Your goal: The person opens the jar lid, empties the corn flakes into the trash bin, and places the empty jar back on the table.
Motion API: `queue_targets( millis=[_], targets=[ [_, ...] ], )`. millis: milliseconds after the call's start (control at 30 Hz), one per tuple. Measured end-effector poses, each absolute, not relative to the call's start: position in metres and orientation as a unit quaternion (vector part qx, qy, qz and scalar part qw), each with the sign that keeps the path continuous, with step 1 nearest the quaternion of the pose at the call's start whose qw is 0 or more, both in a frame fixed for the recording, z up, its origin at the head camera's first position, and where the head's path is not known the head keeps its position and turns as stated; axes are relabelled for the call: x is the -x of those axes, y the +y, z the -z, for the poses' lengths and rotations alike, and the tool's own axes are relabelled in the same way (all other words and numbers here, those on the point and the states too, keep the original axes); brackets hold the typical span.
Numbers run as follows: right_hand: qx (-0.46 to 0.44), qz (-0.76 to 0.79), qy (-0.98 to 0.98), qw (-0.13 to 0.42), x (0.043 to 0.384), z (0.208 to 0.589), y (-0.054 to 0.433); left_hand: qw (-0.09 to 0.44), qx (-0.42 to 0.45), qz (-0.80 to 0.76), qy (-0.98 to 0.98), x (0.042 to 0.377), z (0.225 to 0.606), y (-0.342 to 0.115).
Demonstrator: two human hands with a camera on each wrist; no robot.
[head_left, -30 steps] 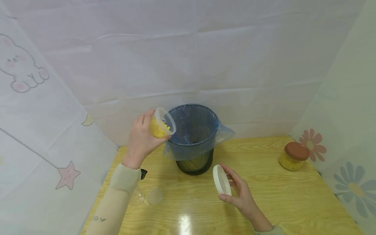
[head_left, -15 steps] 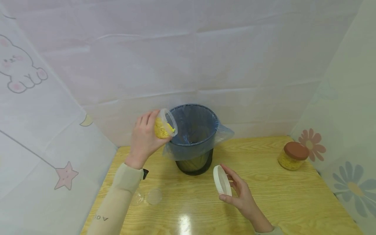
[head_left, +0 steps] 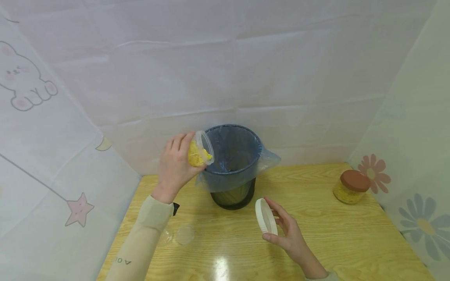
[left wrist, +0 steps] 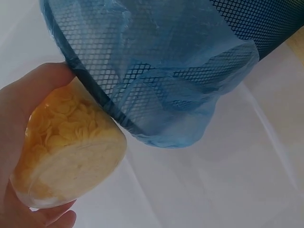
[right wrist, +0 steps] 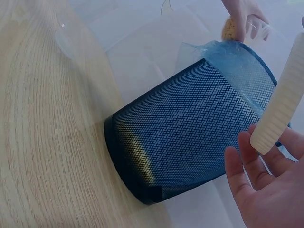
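My left hand (head_left: pixel 174 164) grips a clear plastic jar (left wrist: pixel 71 147) filled with yellow flakes (head_left: pixel 197 153). The jar is tilted, with its open mouth over the left rim of a black mesh bin (right wrist: pixel 166 133). A blue plastic bag (left wrist: pixel 185 114) lines the bin and folds out over its rim. In the left wrist view the thumb lies by the rim and the jar's base faces the camera. Lower right in the head view, my right hand (head_left: pixel 288 234) holds a white ribbed lid (head_left: pixel 266 217) by its edge, thumb and fingers on opposite sides.
A second jar (head_left: pixel 348 192) with a brown lid and yellow contents stands at the right end of the wooden table (head_left: pixel 225 249). A clear round disc (head_left: pixel 185 235) lies on the table near the left forearm. Printed wall sheets (head_left: pixel 225 78) enclose the back and sides.
My left hand has moved slightly right, and the jar tips further toward the bin. The flakes have slid nearer its mouth. My right hand with the lid is nearly still.
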State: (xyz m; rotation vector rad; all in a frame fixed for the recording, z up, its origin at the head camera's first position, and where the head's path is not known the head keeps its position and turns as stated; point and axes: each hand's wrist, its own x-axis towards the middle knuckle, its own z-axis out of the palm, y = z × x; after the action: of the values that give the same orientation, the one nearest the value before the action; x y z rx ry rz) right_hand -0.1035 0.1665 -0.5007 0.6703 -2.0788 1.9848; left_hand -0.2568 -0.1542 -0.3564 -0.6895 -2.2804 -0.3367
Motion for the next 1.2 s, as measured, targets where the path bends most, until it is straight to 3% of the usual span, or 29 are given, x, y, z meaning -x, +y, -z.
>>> queue_targets(
  millis=[1200],
  targets=[
    [-0.227, -0.670, -0.701, 0.087, 0.1023, 0.5039, 0.1684, 0.356, 0.286, 0.109, -0.883, 0.2542, 0.3501, -0.1461]
  ],
)
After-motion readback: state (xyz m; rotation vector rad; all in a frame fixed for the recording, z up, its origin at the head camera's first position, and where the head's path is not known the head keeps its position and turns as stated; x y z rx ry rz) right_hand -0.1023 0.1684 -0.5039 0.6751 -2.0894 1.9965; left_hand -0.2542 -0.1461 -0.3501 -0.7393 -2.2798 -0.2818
